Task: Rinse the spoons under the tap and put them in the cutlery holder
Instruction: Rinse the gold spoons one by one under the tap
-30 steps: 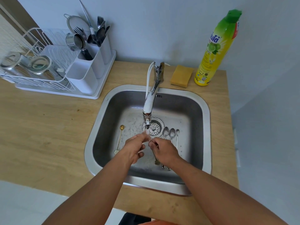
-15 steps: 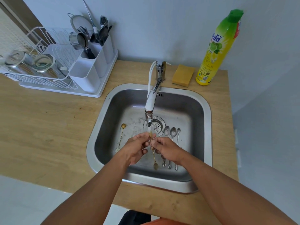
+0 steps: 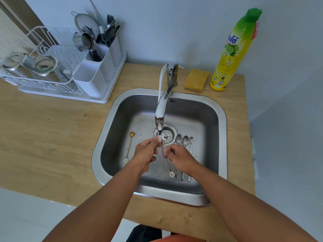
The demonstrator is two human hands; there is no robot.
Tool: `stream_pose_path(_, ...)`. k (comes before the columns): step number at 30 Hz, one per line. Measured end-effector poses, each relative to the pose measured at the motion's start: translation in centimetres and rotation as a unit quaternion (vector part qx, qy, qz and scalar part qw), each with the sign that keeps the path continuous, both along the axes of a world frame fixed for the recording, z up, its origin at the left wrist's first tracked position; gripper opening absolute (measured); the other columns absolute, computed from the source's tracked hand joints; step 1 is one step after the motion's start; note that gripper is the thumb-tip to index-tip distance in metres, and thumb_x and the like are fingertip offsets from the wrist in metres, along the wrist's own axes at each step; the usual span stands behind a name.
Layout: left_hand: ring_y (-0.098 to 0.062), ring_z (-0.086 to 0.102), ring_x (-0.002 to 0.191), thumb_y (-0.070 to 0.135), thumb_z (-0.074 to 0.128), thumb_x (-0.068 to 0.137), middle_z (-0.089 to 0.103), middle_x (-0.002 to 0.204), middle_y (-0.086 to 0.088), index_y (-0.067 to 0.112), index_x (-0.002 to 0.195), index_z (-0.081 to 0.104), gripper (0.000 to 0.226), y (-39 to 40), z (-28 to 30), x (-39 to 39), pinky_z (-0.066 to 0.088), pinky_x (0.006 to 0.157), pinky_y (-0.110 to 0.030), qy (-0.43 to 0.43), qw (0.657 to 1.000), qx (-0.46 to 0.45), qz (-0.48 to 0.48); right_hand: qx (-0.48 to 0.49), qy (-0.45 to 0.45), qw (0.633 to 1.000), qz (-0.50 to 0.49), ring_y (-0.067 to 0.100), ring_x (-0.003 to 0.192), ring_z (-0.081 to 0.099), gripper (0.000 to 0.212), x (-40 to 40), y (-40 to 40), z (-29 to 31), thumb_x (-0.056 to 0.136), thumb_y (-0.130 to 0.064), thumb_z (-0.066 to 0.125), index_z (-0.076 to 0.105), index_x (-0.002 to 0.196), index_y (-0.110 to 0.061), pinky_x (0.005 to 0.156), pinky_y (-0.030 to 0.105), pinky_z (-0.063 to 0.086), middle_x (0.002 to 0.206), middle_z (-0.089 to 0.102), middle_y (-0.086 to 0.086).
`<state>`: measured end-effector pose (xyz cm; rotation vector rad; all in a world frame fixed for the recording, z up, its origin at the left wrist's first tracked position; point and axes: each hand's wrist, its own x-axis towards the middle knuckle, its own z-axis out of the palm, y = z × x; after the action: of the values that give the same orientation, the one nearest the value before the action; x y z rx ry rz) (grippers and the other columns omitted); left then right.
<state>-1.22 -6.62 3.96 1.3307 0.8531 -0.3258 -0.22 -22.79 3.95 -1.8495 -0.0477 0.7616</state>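
Water runs from the tap (image 3: 161,109) over a thin gold spoon with a flower end (image 3: 170,170). My right hand (image 3: 180,158) grips its stem, and my left hand (image 3: 146,154) pinches its bowl end under the stream; the bowl is hidden by fingers and water. A second gold flower spoon (image 3: 129,147) lies on the sink floor at the left. Three silver spoons (image 3: 185,142) lie side by side right of the drain, partly under my right hand. The white cutlery holder (image 3: 97,67) stands at the back left with forks and spoons in its rear compartments.
The steel sink (image 3: 108,133) is set in a wooden counter (image 3: 49,137). A white dish rack (image 3: 35,74) with glass jars sits beside the holder. A yellow sponge (image 3: 196,79) and a tall dish soap bottle (image 3: 232,51) stand behind the sink.
Both hands stay under the tap on the gold spoon. Its flower end has swung down into view below my right hand.
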Motion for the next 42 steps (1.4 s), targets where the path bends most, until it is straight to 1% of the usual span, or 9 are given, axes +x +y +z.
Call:
stream_pose_path(6,-0.003,0.052,0.057,0.017,0.070,0.098,0.067,0.070,0.011,0.019,0.108,0.079,0.014,0.1,-0.1,0.3,0.042,0.045,-0.015,-0.020,0.994,0.096,-0.044,-0.018,-0.013,1.000,0.003,-0.008,0.049,0.049,0.027,0.4,0.3,0.1,0.105,-0.022,0.054,0.069,0.083,-0.018,0.051,0.007,0.035,0.056,0.061,-0.026)
stream_pose_path(10,0.009,0.066,0.062,0.015,0.078,0.092,0.078,0.091,0.006,0.017,0.107,0.078,0.016,0.0,-0.3,-0.1,0.051,0.057,-0.007,-0.051,0.991,0.116,-0.036,-0.035,-0.012,0.999,0.013,0.006,0.079,0.062,0.025,0.3,0.5,-0.1,0.105,-0.026,0.054,0.072,0.092,-0.015,0.074,0.023,0.045,0.090,0.072,-0.008)
stream_pose_path(13,-0.004,0.073,0.076,0.018,0.086,0.085,0.080,0.089,0.001,0.017,0.098,0.078,0.015,-0.2,-0.2,-0.5,0.052,0.062,-0.010,-0.060,0.989,0.133,-0.025,-0.053,-0.023,0.998,0.023,0.001,0.076,0.062,0.022,0.0,0.5,-0.5,0.103,-0.027,0.057,0.072,0.089,-0.020,0.073,0.023,0.046,0.085,0.072,-0.009)
stream_pose_path(19,-0.008,0.075,0.081,0.027,0.082,0.087,0.080,0.079,0.007,0.021,0.083,0.080,0.008,-0.6,-0.2,-0.5,0.057,0.073,-0.022,-0.058,0.979,0.198,-0.006,-0.108,-0.063,0.992,0.035,0.007,0.079,0.067,0.018,-0.1,1.1,-0.3,0.099,-0.032,0.060,0.071,0.085,-0.028,0.080,0.036,0.057,0.082,0.073,-0.013)
stream_pose_path(22,-0.008,0.071,0.078,0.036,0.068,0.097,0.078,0.073,0.009,0.020,0.073,0.079,0.030,-0.9,0.2,-0.1,0.049,0.068,-0.025,-0.047,0.975,0.216,0.013,-0.121,-0.072,0.989,0.032,0.010,0.079,0.068,0.018,-0.1,1.6,-0.1,0.097,-0.035,0.061,0.071,0.084,-0.028,0.080,0.041,0.058,0.081,0.073,-0.013)
stream_pose_path(26,-0.010,0.055,0.064,0.037,0.065,0.099,0.071,0.064,0.012,0.020,0.073,0.076,0.033,-0.5,0.5,0.5,0.042,0.058,-0.025,-0.005,0.987,0.160,0.000,-0.116,-0.075,0.990,0.021,0.020,0.075,0.068,0.021,-0.1,1.9,0.1,0.098,-0.034,0.060,0.069,0.083,-0.024,0.077,0.046,0.058,0.078,0.073,-0.005)
stream_pose_path(32,-0.011,0.049,0.065,0.052,0.075,0.089,0.082,0.100,0.008,0.022,0.101,0.079,0.032,1.3,0.1,0.2,0.038,0.042,-0.024,0.084,0.996,-0.023,-0.006,-0.132,-0.089,0.986,0.043,0.019,0.079,0.067,0.017,0.2,1.7,0.2,0.099,-0.033,0.054,0.065,0.087,-0.026,0.076,0.042,0.056,0.082,0.071,-0.006)
stream_pose_path(37,-0.008,0.046,0.051,0.064,0.080,0.073,0.075,0.078,0.008,0.023,0.088,0.078,0.044,1.2,-0.3,-0.1,0.035,0.042,-0.023,0.088,0.996,-0.020,-0.003,-0.203,-0.182,0.957,0.097,0.020,0.077,0.062,0.016,-0.6,1.8,-0.1,0.102,-0.038,0.049,0.059,0.093,-0.029,0.062,0.032,0.043,0.084,0.068,-0.007)
stream_pose_path(42,-0.014,0.045,0.061,0.064,0.071,0.085,0.067,0.078,0.000,0.019,0.086,0.072,0.045,0.5,0.0,0.5,0.034,0.045,-0.025,0.109,0.993,0.033,-0.006,-0.220,-0.247,0.936,0.122,0.023,0.082,0.064,0.017,-1.3,1.8,-0.4,0.103,-0.037,0.047,0.062,0.099,-0.028,0.064,0.032,0.037,0.094,0.071,-0.005)
